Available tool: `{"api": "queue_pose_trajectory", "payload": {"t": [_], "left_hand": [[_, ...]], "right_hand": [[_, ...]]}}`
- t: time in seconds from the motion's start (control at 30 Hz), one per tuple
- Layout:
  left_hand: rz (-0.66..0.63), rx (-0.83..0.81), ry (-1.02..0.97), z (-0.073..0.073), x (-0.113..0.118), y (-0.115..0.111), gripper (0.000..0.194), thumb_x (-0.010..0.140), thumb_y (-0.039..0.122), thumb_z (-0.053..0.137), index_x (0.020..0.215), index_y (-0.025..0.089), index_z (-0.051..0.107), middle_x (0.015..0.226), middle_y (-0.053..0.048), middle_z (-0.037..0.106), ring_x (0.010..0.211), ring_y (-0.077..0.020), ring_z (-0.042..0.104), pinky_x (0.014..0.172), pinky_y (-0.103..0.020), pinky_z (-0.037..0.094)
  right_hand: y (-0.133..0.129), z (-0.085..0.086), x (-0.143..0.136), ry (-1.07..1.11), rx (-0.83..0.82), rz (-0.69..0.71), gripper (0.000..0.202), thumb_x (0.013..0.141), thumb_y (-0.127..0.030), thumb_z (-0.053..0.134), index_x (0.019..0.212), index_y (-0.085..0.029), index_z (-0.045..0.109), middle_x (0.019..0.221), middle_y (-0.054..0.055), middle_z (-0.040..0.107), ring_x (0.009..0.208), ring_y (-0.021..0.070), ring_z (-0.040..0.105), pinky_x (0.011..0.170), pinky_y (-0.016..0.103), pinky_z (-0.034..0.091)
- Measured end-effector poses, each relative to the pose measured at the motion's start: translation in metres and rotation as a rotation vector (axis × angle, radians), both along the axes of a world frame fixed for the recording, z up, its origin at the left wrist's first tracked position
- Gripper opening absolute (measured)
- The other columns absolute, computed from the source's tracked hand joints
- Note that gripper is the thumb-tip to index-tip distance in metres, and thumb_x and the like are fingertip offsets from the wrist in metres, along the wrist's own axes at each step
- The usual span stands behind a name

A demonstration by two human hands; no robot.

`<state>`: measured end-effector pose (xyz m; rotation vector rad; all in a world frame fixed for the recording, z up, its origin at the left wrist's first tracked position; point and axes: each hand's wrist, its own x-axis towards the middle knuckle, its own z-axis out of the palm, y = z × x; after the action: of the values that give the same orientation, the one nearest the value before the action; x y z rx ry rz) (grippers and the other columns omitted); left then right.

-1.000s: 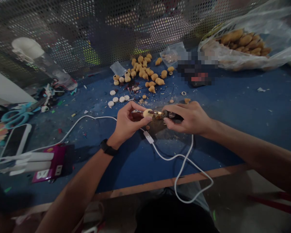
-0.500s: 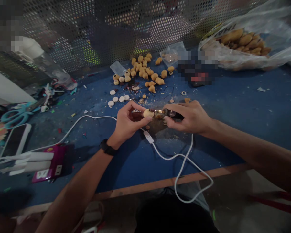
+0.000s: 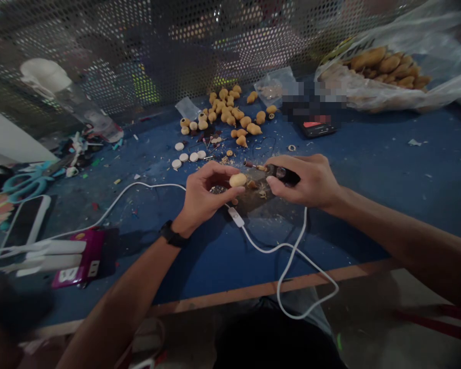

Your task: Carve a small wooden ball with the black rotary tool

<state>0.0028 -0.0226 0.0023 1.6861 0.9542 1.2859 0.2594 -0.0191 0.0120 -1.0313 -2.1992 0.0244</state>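
Observation:
Between the thumb and fingers of my left hand (image 3: pixel 205 190) is a small pale gourd (image 3: pixel 238 180), its smooth side showing. My right hand (image 3: pixel 305 179) is wrapped round a black rotary tool (image 3: pixel 284 175), whose brownish tip (image 3: pixel 249 164) points left. A gap separates the tip from the pale gourd. Shavings lie on a dark patch of the table under both hands. Beyond my hands sits a pile of small tan gourds (image 3: pixel 226 107), and several white discs (image 3: pixel 194 157) lie near my left fingers.
A white cable (image 3: pixel 261 251) with an inline switch (image 3: pixel 236 217) loops over the table's front edge. At left are a magenta power block (image 3: pixel 94 251), a phone (image 3: pixel 25 225), blue scissors (image 3: pixel 26 182) and a clear bottle (image 3: pixel 84 110). A plastic bag of gourds (image 3: pixel 392 66) stands back right.
The rotary tool has moved right and its tip has come away from the gourd. The pale gourd has turned in my left fingers, hiding its dark spot.

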Motion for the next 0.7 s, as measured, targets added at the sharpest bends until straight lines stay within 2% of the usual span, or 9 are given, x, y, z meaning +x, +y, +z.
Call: {"api": "queue_pose_trajectory", "payload": {"t": [0.17,0.3,0.5,0.7], "left_hand": [[-0.025,0.045,-0.018,0.0003,-0.0005,0.0004,0.031,0.071,0.032,0.097,0.096,0.022,0.082,0.093,-0.002,0.074,0.076,-0.0112,0.071,0.07,-0.023,0.065],[-0.038,0.042,-0.065,0.0004,0.0011,-0.0002,0.027,0.073,0.029,0.095,0.097,0.024,0.084,0.091,-0.002,0.075,0.076,-0.0112,0.072,0.07,-0.023,0.065],[-0.027,-0.077,-0.087,0.0002,0.0015,-0.0014,0.027,0.079,0.04,0.091,0.101,0.026,0.084,0.097,-0.003,0.078,0.082,-0.0148,0.076,0.079,-0.031,0.068],[-0.02,-0.123,-0.071,0.0006,0.0011,-0.0019,0.032,0.078,0.044,0.091,0.102,0.024,0.082,0.096,-0.004,0.082,0.083,-0.0168,0.079,0.08,-0.031,0.067]], "right_hand": [[-0.0007,0.0,-0.001,-0.006,-0.009,-0.024,0.022,0.097,-0.038,0.056,0.105,-0.027,0.073,0.082,0.002,0.08,0.069,0.0203,0.073,0.066,0.032,0.056],[-0.0005,-0.0022,-0.0016,0.006,0.042,0.027,0.022,0.097,-0.036,0.056,0.104,-0.023,0.074,0.079,0.002,0.078,0.067,0.0191,0.073,0.064,0.03,0.053],[-0.0004,-0.0023,-0.0011,-0.029,-0.01,-0.012,0.025,0.097,-0.04,0.055,0.104,-0.025,0.074,0.077,0.002,0.077,0.066,0.0195,0.071,0.064,0.031,0.053],[-0.0016,-0.0002,-0.0014,-0.022,-0.012,0.003,0.025,0.097,-0.039,0.055,0.104,-0.025,0.074,0.076,0.002,0.076,0.064,0.0183,0.07,0.063,0.03,0.051]]}}
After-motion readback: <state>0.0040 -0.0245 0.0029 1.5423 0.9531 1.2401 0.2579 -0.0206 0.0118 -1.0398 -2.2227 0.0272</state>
